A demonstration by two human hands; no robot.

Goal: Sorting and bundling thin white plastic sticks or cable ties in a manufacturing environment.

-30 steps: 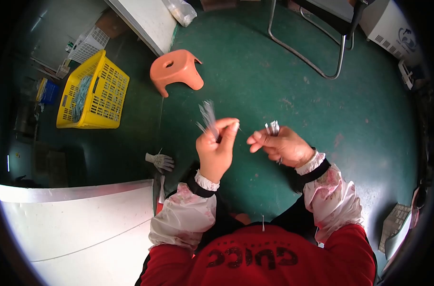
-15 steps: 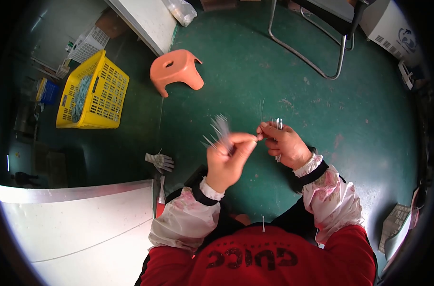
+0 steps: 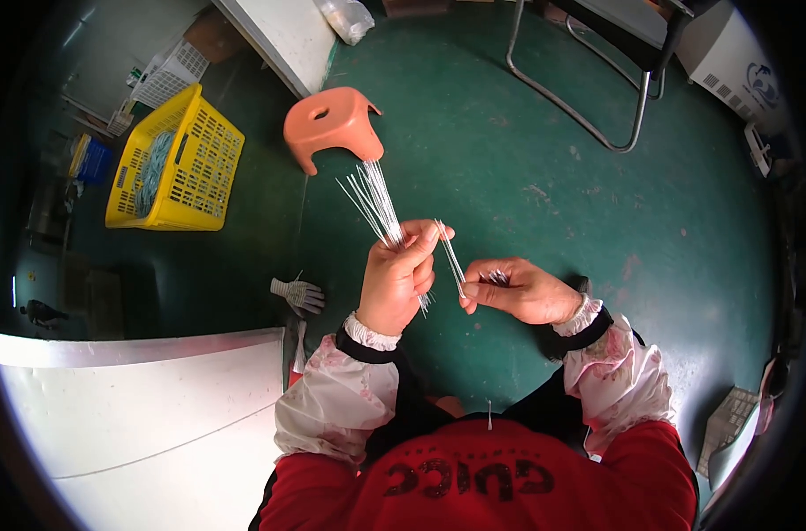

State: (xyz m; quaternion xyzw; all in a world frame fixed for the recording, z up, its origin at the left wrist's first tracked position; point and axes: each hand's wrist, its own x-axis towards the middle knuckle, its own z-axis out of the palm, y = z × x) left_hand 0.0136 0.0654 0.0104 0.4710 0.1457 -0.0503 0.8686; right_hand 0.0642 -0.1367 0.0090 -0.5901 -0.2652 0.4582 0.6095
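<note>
My left hand (image 3: 399, 279) is closed around a bundle of thin white strips (image 3: 373, 196) that fan upward and to the left from its fingers. My right hand (image 3: 520, 290) pinches one or two more thin white strips (image 3: 451, 257) between thumb and forefinger; these slant up toward my left fingertips. Both hands are close together above the green floor, in front of my chest. Floral sleeve covers sit on both forearms.
An orange plastic stool (image 3: 332, 124) stands on the green floor (image 3: 544, 195) just beyond my hands. A yellow crate (image 3: 177, 164) sits at the left. A white board (image 3: 137, 416) lies at lower left, a grey glove (image 3: 298, 294) beside it. Metal chair legs (image 3: 589, 97) stand at upper right.
The bundle in my left hand now stands out sharply, fanned upward. My right hand has drawn slightly away from the left, holding a strip between them.
</note>
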